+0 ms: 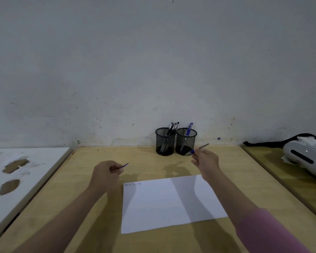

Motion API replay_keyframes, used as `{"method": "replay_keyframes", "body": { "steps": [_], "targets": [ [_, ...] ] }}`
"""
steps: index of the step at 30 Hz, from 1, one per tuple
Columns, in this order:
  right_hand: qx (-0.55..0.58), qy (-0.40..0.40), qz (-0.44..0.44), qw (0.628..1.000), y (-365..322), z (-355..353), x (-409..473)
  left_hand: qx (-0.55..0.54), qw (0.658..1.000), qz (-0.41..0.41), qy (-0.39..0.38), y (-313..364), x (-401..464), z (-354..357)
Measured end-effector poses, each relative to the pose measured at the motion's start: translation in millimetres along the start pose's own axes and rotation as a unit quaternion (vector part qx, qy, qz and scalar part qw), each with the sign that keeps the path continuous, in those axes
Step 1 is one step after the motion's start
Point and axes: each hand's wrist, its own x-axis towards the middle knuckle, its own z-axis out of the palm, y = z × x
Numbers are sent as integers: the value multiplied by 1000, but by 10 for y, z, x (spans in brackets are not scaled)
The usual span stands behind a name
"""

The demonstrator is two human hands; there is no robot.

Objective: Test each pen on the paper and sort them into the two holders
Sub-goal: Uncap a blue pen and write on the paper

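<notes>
Pen (199,150) pinched in right hand (206,160), cap (124,166) pinched in left hand (106,173); recapping is advised before dropping into holder (186,141) at 12 o'clock of paper (171,203).

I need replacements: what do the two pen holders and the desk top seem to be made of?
Pen holders: likely black wire mesh, matte; pens show through the walls. Desk top: seemingly light plywood or wood veneer, with faint grain and a dull sheen.
</notes>
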Motion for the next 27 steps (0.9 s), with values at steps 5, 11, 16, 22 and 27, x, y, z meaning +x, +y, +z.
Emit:
{"method": "replay_keyframes", "body": {
  "steps": [5,11,16,22,27],
  "targets": [
    [-42,-60,-8,997,254,101,-245,90,996,-10,-24,-353,60,65],
    [-123,-100,-97,983,447,247,-484,114,993,8,-24,-379,37,99],
    [-161,-144,-130,968,570,451,-625,95,995,25,-33,-385,-44,79],
    [-201,-184,-137,952,751,584,-620,109,982,142,-61,-247,-452,84],
    [-237,-180,-151,942,782,578,-621,140,967,172,-127,-249,-570,160]
  ]
}}
